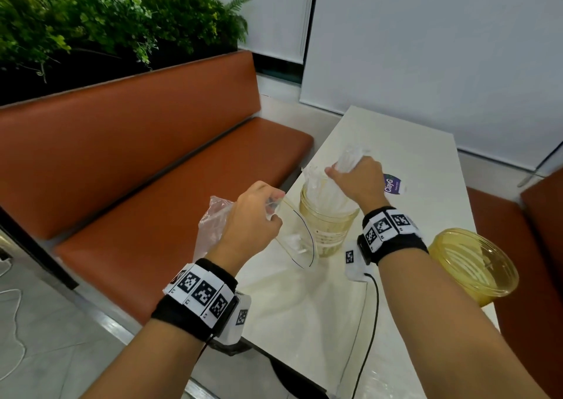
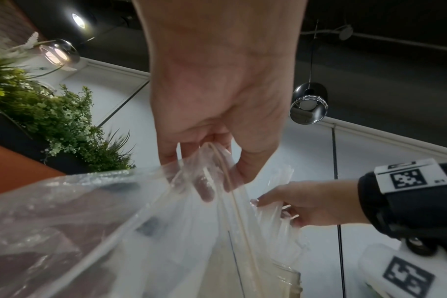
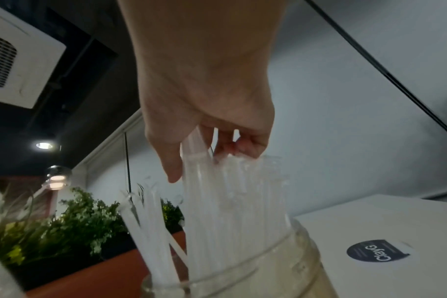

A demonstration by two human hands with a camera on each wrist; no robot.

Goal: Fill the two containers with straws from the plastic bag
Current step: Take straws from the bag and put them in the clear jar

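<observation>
My left hand [image 1: 259, 212] pinches the rim of a clear plastic bag [image 1: 213, 228] [image 2: 94, 221], held up at the table's left edge. My right hand [image 1: 356, 179] [image 3: 204, 141] grips a bundle of clear wrapped straws [image 1: 332, 188] [image 3: 227, 201] whose lower ends stand in a yellowish transparent container [image 1: 330, 225] [image 3: 281, 268] on the white table [image 1: 426, 154]. A few more straws [image 3: 146, 219] lean at the container's left side. A second yellowish container [image 1: 472, 264] sits near the table's right edge, under my right forearm; no straws show in it.
An orange bench [image 1: 152, 154] runs along the left of the table, with green plants [image 1: 106, 17] behind it. A round dark sticker [image 1: 393, 183] lies on the table beyond my right hand. Another orange seat [image 1: 533, 246] stands at the right.
</observation>
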